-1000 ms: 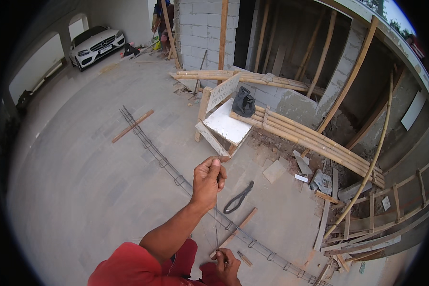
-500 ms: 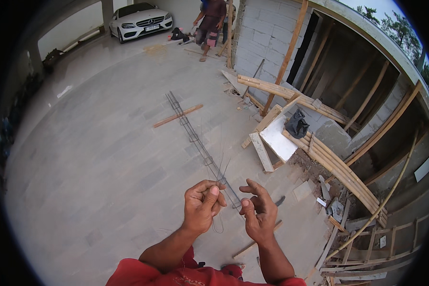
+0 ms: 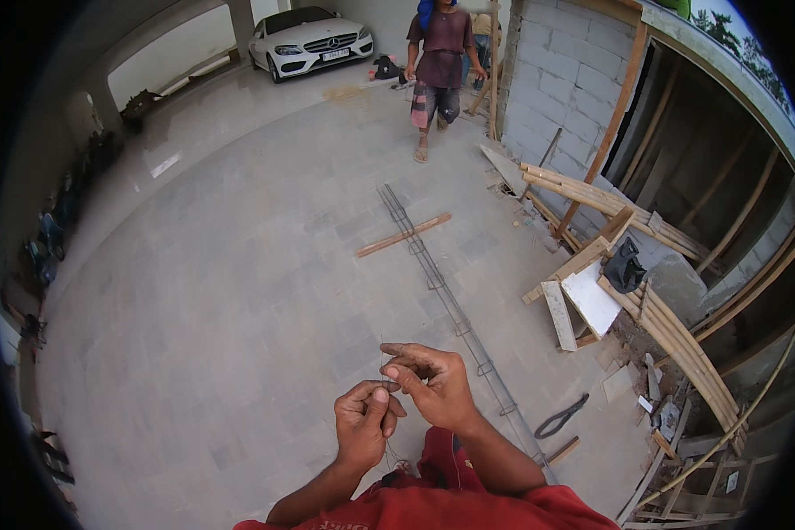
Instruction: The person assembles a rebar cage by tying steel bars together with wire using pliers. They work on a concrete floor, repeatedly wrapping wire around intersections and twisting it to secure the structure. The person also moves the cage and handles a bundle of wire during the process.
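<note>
My left hand (image 3: 365, 421) is closed, with thin tie wire (image 3: 382, 360) pinched between thumb and fingers. Just above it, my right hand (image 3: 435, 386) closes thumb and forefinger on the same wire. Thin loops of wire hang below the left hand, against my red clothing. Beyond my hands and to their right, a long, narrow rebar cage (image 3: 455, 311) with square stirrups lies along the paving. A wooden batten (image 3: 404, 235) lies crosswise under its far end. Dark-handled pincers (image 3: 562, 416) rest on the ground to the right of the cage's near end.
A person (image 3: 439, 75) walks on the paving at the far side, near a white car (image 3: 311, 42). On the right, bamboo poles (image 3: 680, 353), a wooden frame with a white board (image 3: 590, 298), a black bag (image 3: 624, 267) and rubble lie beside the block wall (image 3: 561, 66).
My right hand has moved in from apart to meet the left at the wire, its fingers closing. The view has swung left, showing the pincers more fully. The walking person is more fully in view.
</note>
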Available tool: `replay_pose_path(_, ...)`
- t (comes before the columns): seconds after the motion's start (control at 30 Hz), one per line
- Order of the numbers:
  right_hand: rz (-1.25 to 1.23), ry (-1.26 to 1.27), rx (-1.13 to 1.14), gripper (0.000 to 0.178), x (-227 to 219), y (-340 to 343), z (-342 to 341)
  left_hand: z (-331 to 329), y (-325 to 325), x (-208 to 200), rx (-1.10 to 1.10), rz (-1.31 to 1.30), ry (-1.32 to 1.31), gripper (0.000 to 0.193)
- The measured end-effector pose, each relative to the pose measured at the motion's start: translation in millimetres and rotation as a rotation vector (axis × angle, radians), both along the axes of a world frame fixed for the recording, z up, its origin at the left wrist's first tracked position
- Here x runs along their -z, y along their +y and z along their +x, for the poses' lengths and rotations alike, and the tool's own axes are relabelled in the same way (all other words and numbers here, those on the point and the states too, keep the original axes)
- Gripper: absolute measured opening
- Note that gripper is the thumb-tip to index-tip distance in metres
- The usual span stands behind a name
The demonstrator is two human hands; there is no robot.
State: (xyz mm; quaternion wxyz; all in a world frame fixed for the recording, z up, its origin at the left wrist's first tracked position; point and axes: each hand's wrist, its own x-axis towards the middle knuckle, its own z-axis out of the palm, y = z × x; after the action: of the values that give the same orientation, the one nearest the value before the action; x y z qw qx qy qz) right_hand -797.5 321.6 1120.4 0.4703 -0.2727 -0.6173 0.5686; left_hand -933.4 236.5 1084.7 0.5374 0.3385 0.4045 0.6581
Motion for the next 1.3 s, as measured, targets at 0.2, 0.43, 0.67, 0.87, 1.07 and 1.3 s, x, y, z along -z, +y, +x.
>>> replay_pose_path(0.2,-0.051,0.038,-0.136,0.036,19,116,-60,-61,100,9,-0.08,-0.042,0.021,0.027)
replay_pose_path(0.43,0.031,0.01,-0.342,0.053,0,285,-154,-132,241,-26,-0.247,-0.091,-0.009,0.027)
replay_pose_path(0.67,0.02,-0.051,-0.579,0.055,-37,420,-271,-225,349,-49,-0.421,-0.098,-0.013,0.024)
replay_pose_path(0.87,0.027,-0.059,-0.591,0.044,-17,506,-401,-345,437,-38,-0.489,-0.05,-0.091,0.027)
replay_pose_path(1.07,0.055,-0.139,-0.469,0.039,-40,608,-543,-492,549,-59,-0.426,-0.083,-0.139,0.027)
replay_pose_path(1.3,0.1,-0.043,-0.346,0.088,-76,713,-658,-653,702,-116,-0.504,0.053,-0.134,0.026)
